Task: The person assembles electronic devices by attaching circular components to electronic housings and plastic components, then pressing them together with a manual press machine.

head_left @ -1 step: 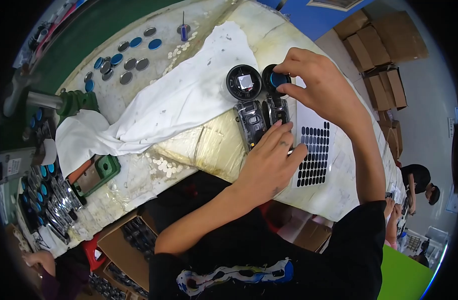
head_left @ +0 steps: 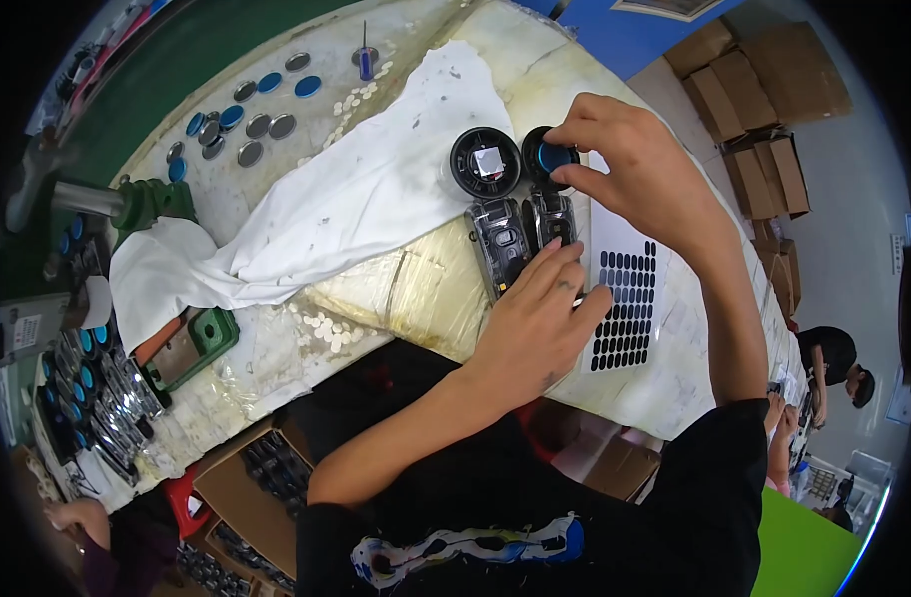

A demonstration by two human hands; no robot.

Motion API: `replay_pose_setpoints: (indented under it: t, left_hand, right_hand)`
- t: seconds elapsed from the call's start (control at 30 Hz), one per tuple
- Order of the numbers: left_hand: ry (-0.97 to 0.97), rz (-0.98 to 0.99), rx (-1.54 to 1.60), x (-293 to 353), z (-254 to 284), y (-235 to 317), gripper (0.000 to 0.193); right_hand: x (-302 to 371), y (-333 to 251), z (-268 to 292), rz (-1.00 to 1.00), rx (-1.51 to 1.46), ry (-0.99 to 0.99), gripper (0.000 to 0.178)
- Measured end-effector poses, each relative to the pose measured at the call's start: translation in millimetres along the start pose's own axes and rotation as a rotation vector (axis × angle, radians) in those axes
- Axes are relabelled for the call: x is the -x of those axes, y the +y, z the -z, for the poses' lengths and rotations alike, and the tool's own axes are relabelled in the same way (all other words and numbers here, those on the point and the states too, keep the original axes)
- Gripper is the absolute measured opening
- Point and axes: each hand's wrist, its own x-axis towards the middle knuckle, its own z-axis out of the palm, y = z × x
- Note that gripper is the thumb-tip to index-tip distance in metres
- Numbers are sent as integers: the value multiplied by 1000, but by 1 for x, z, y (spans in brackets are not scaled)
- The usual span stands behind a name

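Observation:
Two black handheld devices with round heads and clear-topped handles lie side by side on the table. The left device (head_left: 501, 239) has a silvery square in the middle of its open round head. My left hand (head_left: 540, 323) holds the handle of the right device (head_left: 552, 214), fingers laid together over it and thumb apart. At that device's round head, my right hand (head_left: 625, 164) pinches a blue disc (head_left: 552, 157) between thumb and fingers. The disc sits within the dark ring; whether it is seated there I cannot tell.
Beside the devices lies a sheet of black oval stickers (head_left: 625, 308). A white cloth (head_left: 376, 169) spreads leftward. Farther off are blue and grey discs (head_left: 259, 126) and a screwdriver (head_left: 366, 65). A green clamp-like tool (head_left: 207, 343) and more devices (head_left: 97, 388) crowd the left; cardboard boxes (head_left: 754, 90) stand right.

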Motion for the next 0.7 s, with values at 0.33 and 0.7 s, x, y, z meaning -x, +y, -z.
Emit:
replay_pose_setpoints:
  t: [0.33,0.7]
  left_hand:
    - [-1,-2,-44,-1,-2,1,25]
    - [272,675,1888,8,50,-7,34]
  right_hand:
    - [-1,-8,-4,-34,67,13,14]
    - [22,-18,-15,-59,-118,307,29]
